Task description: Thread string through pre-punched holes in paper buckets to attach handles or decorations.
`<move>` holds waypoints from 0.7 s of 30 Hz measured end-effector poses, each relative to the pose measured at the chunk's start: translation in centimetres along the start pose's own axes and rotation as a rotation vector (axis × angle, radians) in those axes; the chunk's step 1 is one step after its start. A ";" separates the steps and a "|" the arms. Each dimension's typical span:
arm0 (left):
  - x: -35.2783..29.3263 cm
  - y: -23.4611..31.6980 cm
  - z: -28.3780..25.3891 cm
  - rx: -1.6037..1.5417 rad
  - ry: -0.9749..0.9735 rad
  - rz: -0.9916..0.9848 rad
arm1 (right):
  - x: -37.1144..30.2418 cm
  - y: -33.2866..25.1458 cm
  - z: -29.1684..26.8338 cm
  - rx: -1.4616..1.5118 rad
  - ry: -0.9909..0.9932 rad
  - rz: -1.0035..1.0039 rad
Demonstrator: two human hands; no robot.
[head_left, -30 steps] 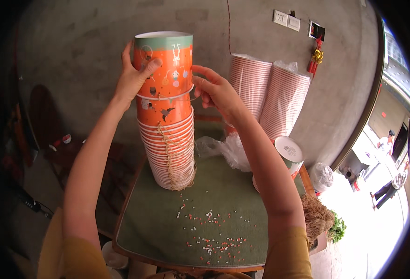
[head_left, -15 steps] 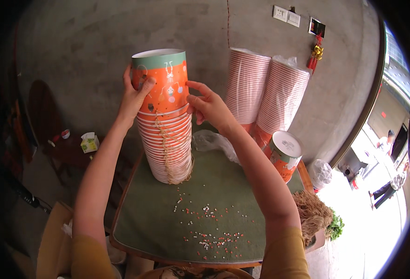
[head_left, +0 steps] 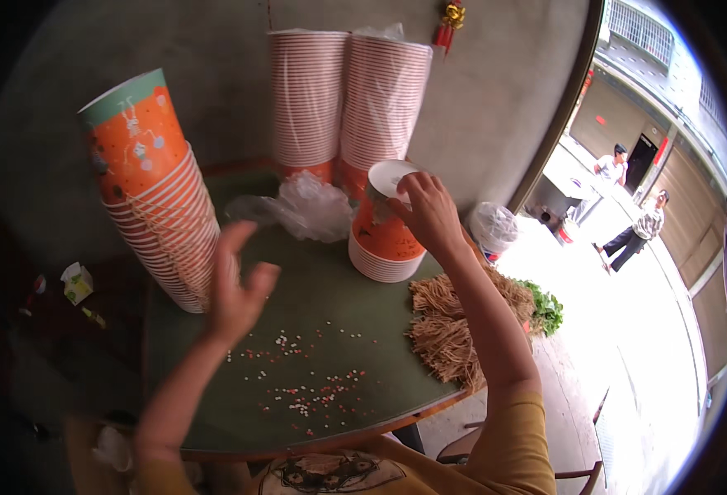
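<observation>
A tall, leaning stack of orange paper buckets (head_left: 153, 219) with a green-rimmed one on top stands at the left of the table. Twine hangs down its side. Just right of it, my left hand (head_left: 235, 293) is slightly blurred, fingers and thumb apart, with nothing in it. My right hand (head_left: 433, 210) is at the top of a shorter stack of upside-down orange paper buckets (head_left: 384, 235). Its thumb lies in front of the uppermost bucket and its fingers bend over the white base's edge. Part of that bucket is hidden behind the hand.
Two tall plastic-wrapped bucket stacks (head_left: 310, 99) stand against the wall, with crumpled clear plastic (head_left: 318, 206) before them. Small white and orange bits (head_left: 314, 396) lie scattered on the green tabletop (head_left: 215, 417). Brown twine bundles (head_left: 446, 330) and green leaves (head_left: 545, 307) sit at right. Two people are outside.
Both hands have left the tall twined stack. The right one has moved over to the short inverted stack, and the left has come down and opened. The view has turned right.
</observation>
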State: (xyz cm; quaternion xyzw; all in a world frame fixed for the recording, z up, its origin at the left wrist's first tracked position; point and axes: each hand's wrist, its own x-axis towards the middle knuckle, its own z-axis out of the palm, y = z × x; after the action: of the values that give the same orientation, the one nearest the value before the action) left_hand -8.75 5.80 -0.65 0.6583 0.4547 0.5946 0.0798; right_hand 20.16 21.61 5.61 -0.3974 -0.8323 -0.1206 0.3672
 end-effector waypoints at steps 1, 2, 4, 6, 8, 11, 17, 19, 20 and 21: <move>0.0 -0.6 4.1 0.101 -0.110 0.027 | -0.6 1.2 0.2 0.079 -0.050 0.032; -0.7 -1.8 8.0 -0.010 -0.150 -0.069 | -0.7 1.5 0.3 0.170 -0.094 0.054; -1.0 -4.6 14.3 0.030 -0.140 -0.052 | -0.4 0.7 0.6 0.223 -0.088 0.053; 0.0 -6.0 18.5 -0.005 -0.126 -0.086 | -0.1 0.5 0.9 0.237 -0.072 0.023; 0.6 -7.5 21.3 -0.071 -0.050 -0.041 | 0.4 0.1 1.3 0.286 -0.050 -0.006; 0.5 -7.8 24.1 -0.180 0.020 -0.027 | 0.3 1.0 1.3 0.301 -0.029 -0.002; 0.2 -8.3 25.2 -0.259 0.089 -0.045 | 1.3 2.3 1.4 0.360 0.038 -0.034; 0.2 -8.5 25.2 -0.142 0.089 -0.055 | 1.9 2.1 0.9 0.319 0.049 -0.030; 0.3 -8.7 25.3 -0.140 0.089 -0.055 | 2.3 2.4 0.6 0.320 0.069 -0.052; 0.4 -8.8 25.3 -0.135 0.079 -0.061 | 2.9 2.8 0.1 0.321 0.090 -0.075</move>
State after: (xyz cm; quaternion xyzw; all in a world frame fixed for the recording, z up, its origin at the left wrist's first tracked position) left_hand 8.45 22.16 -13.10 0.6134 0.4362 0.6466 0.1242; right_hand 20.96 25.13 7.33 -0.2967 -0.8378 -0.0174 0.4581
